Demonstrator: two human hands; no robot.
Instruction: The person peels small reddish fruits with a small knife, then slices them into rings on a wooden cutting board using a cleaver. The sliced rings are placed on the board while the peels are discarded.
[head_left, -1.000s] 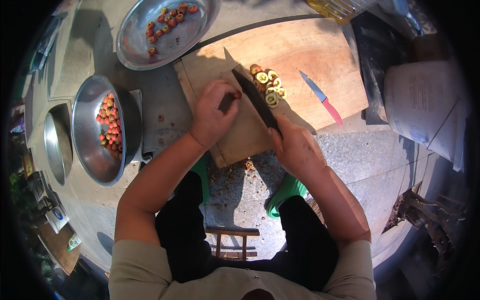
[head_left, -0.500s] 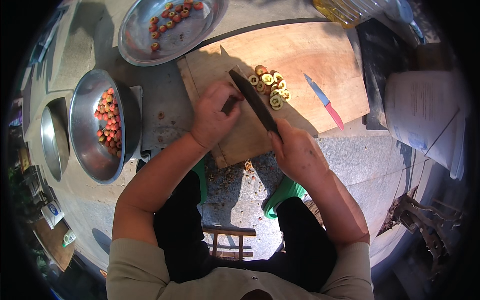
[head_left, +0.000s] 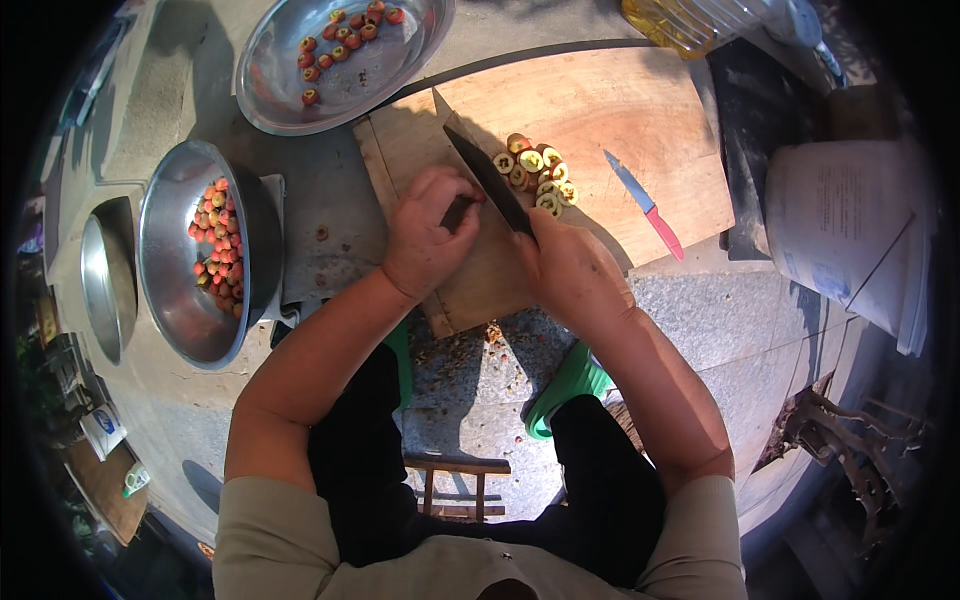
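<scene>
My right hand (head_left: pixel 575 268) grips the handle of a dark broad-bladed kitchen knife (head_left: pixel 486 176). Its blade slants up and left over the wooden cutting board (head_left: pixel 640 95). Just left of the blade, my left hand (head_left: pixel 428 232) is closed, thumb and curled fingers pinched together near the board. A hint of red shows at its fingertips, but what it holds is mostly hidden. To the blade's right lies a small pile of sliced hawthorn fruit (head_left: pixel 548 182), pale rings with red skin. A small knife (head_left: pixel 643 204) with a red handle rests farther right on the board.
A steel basin (head_left: pixel 160 300) of red hawthorns (head_left: pixel 218 240) stands left, beside another metal bowl (head_left: pixel 97 280). Behind the board sits a wide steel basin (head_left: pixel 285 100) with several fruits. A white bucket (head_left: pixel 845 215) is at right, a yellow-liquid container (head_left: pixel 670 28) at far right.
My right hand and the knife have shifted left, bringing the blade closer to my left hand. My left hand has hardly moved, and the sliced pile looks the same.
</scene>
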